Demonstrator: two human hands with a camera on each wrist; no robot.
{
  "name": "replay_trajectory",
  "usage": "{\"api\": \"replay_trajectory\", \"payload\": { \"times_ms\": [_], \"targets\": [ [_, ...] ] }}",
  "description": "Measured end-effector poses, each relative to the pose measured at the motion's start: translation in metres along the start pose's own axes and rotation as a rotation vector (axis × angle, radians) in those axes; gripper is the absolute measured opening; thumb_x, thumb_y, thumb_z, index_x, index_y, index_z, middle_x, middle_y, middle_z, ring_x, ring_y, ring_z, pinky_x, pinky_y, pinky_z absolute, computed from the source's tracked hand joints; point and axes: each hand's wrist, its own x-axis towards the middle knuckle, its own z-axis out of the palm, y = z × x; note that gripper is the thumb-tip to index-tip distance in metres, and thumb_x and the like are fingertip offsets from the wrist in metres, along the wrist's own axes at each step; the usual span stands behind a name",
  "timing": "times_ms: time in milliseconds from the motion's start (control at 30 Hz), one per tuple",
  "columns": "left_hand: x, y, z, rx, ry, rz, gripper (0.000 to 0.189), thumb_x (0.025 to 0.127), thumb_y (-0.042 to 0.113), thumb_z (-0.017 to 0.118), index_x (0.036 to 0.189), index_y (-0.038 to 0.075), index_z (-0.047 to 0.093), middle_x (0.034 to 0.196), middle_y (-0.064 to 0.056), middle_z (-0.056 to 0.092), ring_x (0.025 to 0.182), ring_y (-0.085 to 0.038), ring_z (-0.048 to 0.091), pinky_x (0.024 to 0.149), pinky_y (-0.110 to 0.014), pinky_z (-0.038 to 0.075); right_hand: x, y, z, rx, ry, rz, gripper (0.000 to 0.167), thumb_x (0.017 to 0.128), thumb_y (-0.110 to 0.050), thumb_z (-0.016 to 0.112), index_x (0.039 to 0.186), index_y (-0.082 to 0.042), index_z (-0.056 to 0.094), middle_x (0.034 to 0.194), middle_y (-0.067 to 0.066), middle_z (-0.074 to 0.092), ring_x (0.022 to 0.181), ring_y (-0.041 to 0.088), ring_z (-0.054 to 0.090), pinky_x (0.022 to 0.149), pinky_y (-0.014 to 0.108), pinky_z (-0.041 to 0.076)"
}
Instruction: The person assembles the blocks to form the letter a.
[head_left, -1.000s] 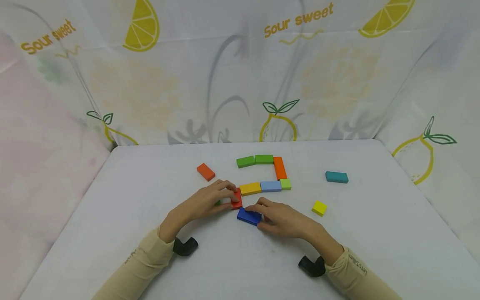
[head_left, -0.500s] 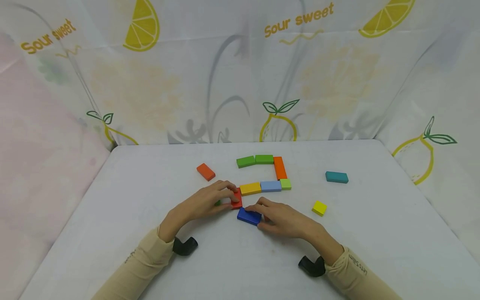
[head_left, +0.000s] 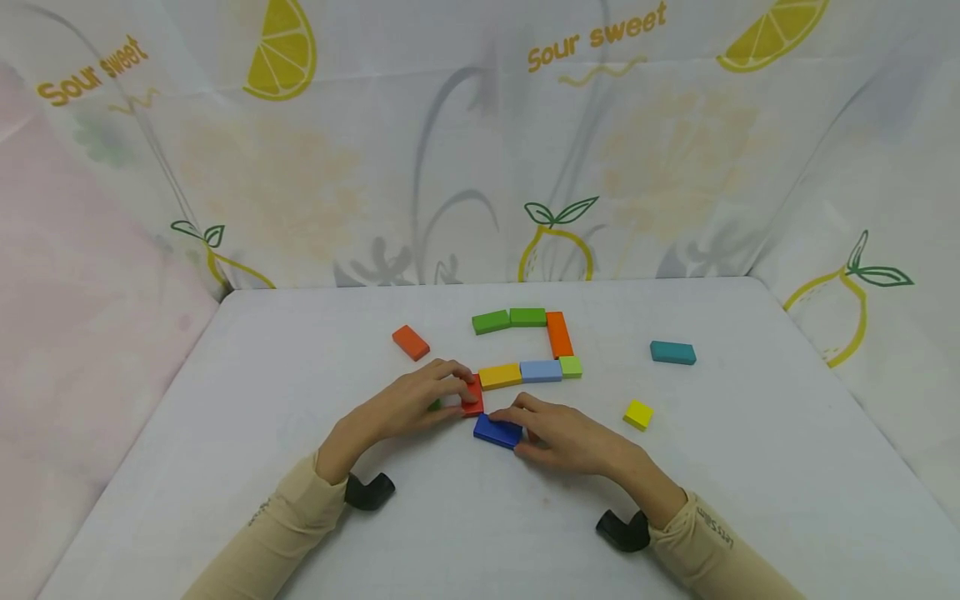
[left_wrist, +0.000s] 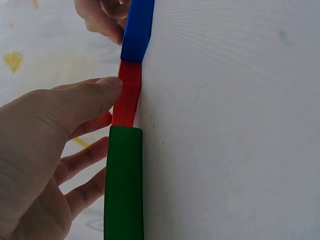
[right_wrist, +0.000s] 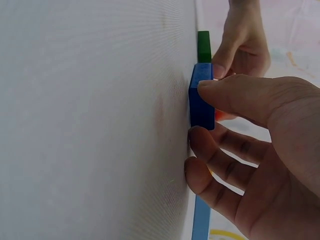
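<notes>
My left hand (head_left: 422, 398) pinches a red block (head_left: 476, 398), with the thumb (left_wrist: 107, 87) against its near side in the left wrist view. A dark green block (left_wrist: 124, 180) lies beside it, mostly hidden under that hand in the head view. A dark blue block (head_left: 497, 431) lies flat just in front of the red one. Thumb and fingers of my right hand (head_left: 558, 433) grip its right part, and in the right wrist view the thumb (right_wrist: 225, 92) presses on the blue block (right_wrist: 202, 102). Behind the hands, a yellow-orange block (head_left: 500, 377) and a light blue block (head_left: 541, 372) form a row.
A light green cube (head_left: 571, 367), an orange block (head_left: 559, 334) and two green blocks (head_left: 528, 317) continue the bent line of blocks. Loose around it lie an orange-red block (head_left: 411, 342), a teal block (head_left: 672, 352) and a yellow cube (head_left: 638, 415) on the white table (head_left: 480, 533).
</notes>
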Motion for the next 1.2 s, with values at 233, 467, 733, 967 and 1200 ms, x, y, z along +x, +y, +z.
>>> {"api": "replay_trajectory", "payload": {
  "times_ms": [233, 467, 733, 967, 1200],
  "targets": [
    [0.001, 0.0, 0.0, -0.01, -0.005, -0.014, 0.021, 0.088, 0.025, 0.068, 0.108, 0.022, 0.065, 0.124, 0.003, 0.056, 0.116, -0.013, 0.051, 0.098, -0.032, 0.046, 0.0, -0.001, 0.0, 0.002, -0.003, 0.011, 0.044, 0.091, -0.024, 0.061, 0.134, -0.026, 0.05, 0.113, -0.005, 0.053, 0.079, 0.004, 0.049, 0.073, 0.018, 0.046],
    [0.001, 0.001, 0.0, -0.022, -0.016, -0.027, 0.024, 0.088, 0.025, 0.067, 0.111, 0.021, 0.064, 0.125, 0.003, 0.055, 0.118, -0.013, 0.05, 0.099, -0.033, 0.046, -0.002, -0.002, -0.001, 0.02, 0.002, 0.009, 0.044, 0.091, -0.023, 0.061, 0.134, -0.024, 0.05, 0.112, -0.005, 0.053, 0.079, 0.004, 0.049, 0.074, 0.018, 0.046],
    [0.0, 0.0, 0.0, -0.019, -0.008, -0.043, 0.034, 0.088, 0.027, 0.067, 0.121, 0.023, 0.06, 0.126, 0.004, 0.053, 0.117, -0.012, 0.05, 0.098, -0.033, 0.047, -0.002, -0.001, -0.002, 0.028, 0.004, 0.018, 0.044, 0.091, -0.023, 0.061, 0.134, -0.022, 0.05, 0.111, -0.005, 0.052, 0.078, 0.004, 0.049, 0.071, 0.017, 0.046],
    [-0.004, -0.004, -0.006, -0.023, 0.004, -0.072, 0.038, 0.089, 0.031, 0.066, 0.125, 0.025, 0.056, 0.125, 0.008, 0.053, 0.116, -0.008, 0.049, 0.097, -0.031, 0.047, -0.004, 0.001, -0.002, 0.052, 0.003, 0.049, 0.046, 0.091, -0.024, 0.062, 0.135, -0.021, 0.05, 0.108, -0.006, 0.053, 0.083, 0.004, 0.05, 0.073, 0.017, 0.047],
    [-0.01, -0.01, -0.016, -0.045, -0.051, -0.158, 0.04, 0.088, 0.031, 0.066, 0.126, 0.02, 0.057, 0.122, 0.004, 0.057, 0.112, -0.011, 0.053, 0.096, -0.033, 0.049, -0.009, 0.005, -0.003, 0.055, 0.016, 0.07, 0.049, 0.09, -0.023, 0.063, 0.137, -0.02, 0.048, 0.11, -0.007, 0.054, 0.09, 0.004, 0.054, 0.081, 0.022, 0.05]
  ]
}}
